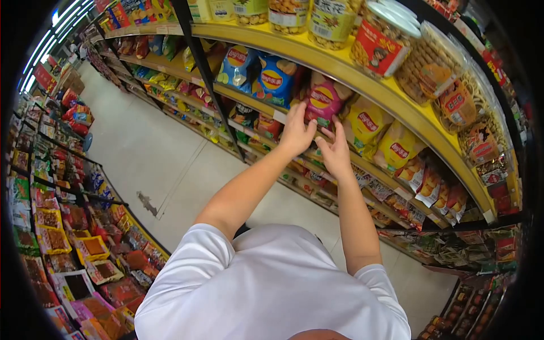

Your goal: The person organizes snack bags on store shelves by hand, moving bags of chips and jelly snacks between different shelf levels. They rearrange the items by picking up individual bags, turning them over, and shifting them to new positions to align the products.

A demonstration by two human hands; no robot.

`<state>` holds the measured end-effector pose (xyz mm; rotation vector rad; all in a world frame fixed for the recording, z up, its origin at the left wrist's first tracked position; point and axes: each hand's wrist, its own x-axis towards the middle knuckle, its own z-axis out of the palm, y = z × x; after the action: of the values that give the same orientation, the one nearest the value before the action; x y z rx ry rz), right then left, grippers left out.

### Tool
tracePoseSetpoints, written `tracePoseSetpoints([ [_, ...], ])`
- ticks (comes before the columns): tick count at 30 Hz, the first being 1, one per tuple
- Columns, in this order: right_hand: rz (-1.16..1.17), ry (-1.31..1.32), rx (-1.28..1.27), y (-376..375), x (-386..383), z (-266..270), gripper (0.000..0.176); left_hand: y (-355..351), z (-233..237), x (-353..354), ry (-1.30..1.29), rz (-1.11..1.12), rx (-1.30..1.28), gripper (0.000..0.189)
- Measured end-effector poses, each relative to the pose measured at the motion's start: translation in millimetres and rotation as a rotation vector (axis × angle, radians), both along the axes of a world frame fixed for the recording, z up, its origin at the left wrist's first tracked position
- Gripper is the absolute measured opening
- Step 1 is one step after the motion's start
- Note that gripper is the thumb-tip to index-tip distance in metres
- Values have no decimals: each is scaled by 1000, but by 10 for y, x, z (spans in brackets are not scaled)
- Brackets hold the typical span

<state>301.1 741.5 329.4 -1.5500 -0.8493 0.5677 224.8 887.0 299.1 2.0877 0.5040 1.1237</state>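
A pink bag of chips (323,101) stands upright on a shelf in front of me, between other chip bags. My left hand (297,131) is at its lower left edge, fingers stretched out and apart from the thumb. Close to the bag's lower right corner is my right hand (335,150), its fingers spread. Both hands seem to touch or nearly touch the bag, without a closed grip. To its left stands a blue bag of chips (275,79), and to its right a yellow bag of chips (365,124).
Plastic jars of snacks (382,42) line the yellow-edged shelf (255,35) above my hands. A black upright post (198,62) divides the shelving on the left. Packaged snacks (93,246) fill a low display behind me at left. Tiled floor (170,153) runs between.
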Motion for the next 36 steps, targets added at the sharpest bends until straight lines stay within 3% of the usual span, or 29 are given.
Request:
tracePoseSetpoints([
  [8, -227, -249, -34, 303, -355, -75, 72, 427, 211, -559, 66, -353, -85, 64],
  [10, -419, -286, -11, 320, -521, -82, 69, 689, 299, -856, -34, -426, -28, 64],
  [12, -522, -428, -49, 409, -741, 9, 68, 973, 215, -1049, -161, -286, -9, 64],
  [15, -270, -446, -27, 835, -1131, 284, 75, 1332, 135, -1025, -155, -174, -141, 70],
  [18, -277, -85, -35, 1334, -1220, 246, 84, 1585, 60, -853, -34, -205, -132, 75],
  [21, -326, 28, -83, 1625, -959, 9, 90, 1678, 165, -853, 61, -306, -186, 77],
  [23, -282, 95, 47, 1739, -843, -115, 90, 1733, 228, -853, 101, -388, -240, 76],
  [27, -325, -102, 24, 1768, -936, 62, 90, 1745, 197, -813, 122, -456, -176, 78],
  [30, -340, 14, -70, 1670, -981, 113, 84, 1769, 171, -787, 180, -492, -133, 78],
  [33, -411, -153, -69, 1519, -939, 42, 80, 1783, 245, -806, 142, -488, -53, 76],
  [36, -568, -438, -10, 1205, -1051, 141, 53, 1741, 439, -990, 97, -445, -142, 69],
])
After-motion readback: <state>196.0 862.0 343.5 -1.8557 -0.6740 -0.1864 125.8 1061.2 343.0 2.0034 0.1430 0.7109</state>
